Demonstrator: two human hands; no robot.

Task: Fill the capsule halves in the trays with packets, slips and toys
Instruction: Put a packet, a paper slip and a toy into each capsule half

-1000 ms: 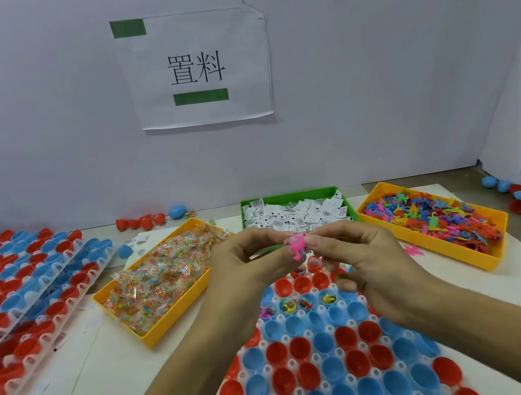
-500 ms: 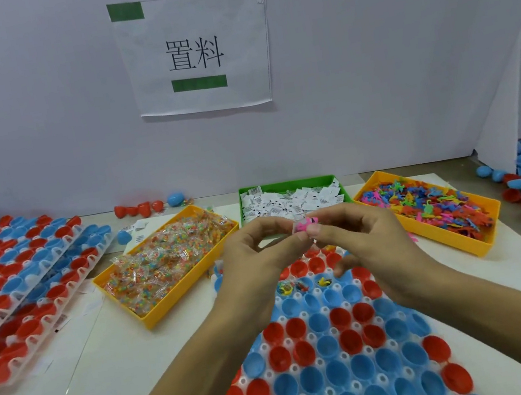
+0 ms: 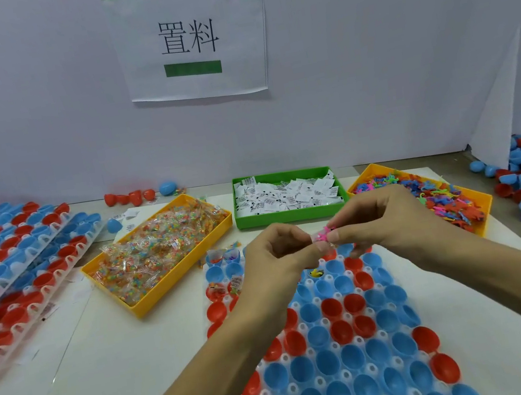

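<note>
toy: tiny pink toy (image 3: pixel 323 234) is sitting pinched between both hands' fingertips
left hand (image 3: pixel 275 257): gripping it
right hand (image 3: pixel 382 223): gripping it too
table (image 3: pixel 113 355): white, capsule tray (image 3: pixel 335 351) lying underneath

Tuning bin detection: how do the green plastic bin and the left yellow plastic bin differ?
The green plastic bin holds white printed paper slips; the left yellow plastic bin holds clear packets of coloured beads. The green one sits square to the wall, farther back; the yellow one lies angled and nearer. Both are shallow open rectangular bins on the white table.
</note>
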